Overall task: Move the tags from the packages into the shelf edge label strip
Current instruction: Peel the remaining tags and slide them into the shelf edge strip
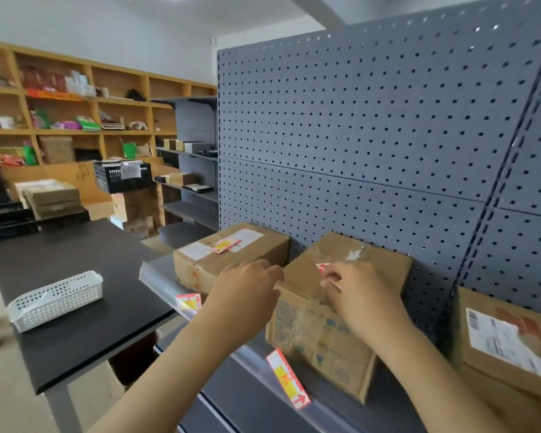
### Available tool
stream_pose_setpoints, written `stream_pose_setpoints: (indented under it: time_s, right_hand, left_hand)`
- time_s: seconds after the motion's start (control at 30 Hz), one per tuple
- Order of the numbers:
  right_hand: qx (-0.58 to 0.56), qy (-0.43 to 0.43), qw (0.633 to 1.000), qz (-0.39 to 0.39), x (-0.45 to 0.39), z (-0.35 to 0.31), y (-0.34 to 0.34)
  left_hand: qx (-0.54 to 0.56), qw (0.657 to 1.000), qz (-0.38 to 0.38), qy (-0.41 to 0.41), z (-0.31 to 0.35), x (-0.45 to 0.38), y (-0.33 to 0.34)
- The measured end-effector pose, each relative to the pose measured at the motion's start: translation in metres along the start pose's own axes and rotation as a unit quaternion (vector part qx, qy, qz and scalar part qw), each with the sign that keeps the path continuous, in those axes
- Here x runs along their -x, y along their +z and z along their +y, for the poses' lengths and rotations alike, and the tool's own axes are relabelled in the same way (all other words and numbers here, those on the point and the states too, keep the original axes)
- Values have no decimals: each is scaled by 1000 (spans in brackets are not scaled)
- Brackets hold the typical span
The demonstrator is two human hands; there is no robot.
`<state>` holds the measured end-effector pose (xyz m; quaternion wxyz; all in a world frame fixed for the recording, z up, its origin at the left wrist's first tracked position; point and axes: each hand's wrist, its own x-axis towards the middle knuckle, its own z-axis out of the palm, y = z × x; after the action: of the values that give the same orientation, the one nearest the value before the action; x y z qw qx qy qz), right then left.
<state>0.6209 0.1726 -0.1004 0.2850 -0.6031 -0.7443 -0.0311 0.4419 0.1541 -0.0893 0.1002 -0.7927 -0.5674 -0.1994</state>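
Tag (325,267) removal from the middle carton (335,310): right hand (361,300) fingertips pinch the red-and-white tag; left hand (247,287), fingers loosely curled, empty, steadies the carton's corner. Peel slowly, low, then carry to the label strip (169,287).

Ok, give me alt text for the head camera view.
Both hands work at the middle cardboard box on a grey shelf: the right hand pinches a red-and-white tag, the left hand steadies the box. Two tags already sit in the label strip.
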Motion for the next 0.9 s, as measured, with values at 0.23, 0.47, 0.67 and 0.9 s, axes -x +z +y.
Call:
stream_pose_setpoints:
  time_s: [0.23,0.47,0.67,0.9]
  right_hand:
    - [71,32,997,-25,-35,2,19]
    - [82,140,984,-68,-39,2,36]
    - [84,133,977,-144,-22,-27,22]
    - [83,142,982,-90,9,-58,13]
  left_hand:
    - [39,999,11,22,-18,-51,11]
    - [92,992,13,82,-36,-82,25]
    - [128,980,13,151,-50,-86,30]
    - [164,965,-5,207,-55,-67,27]
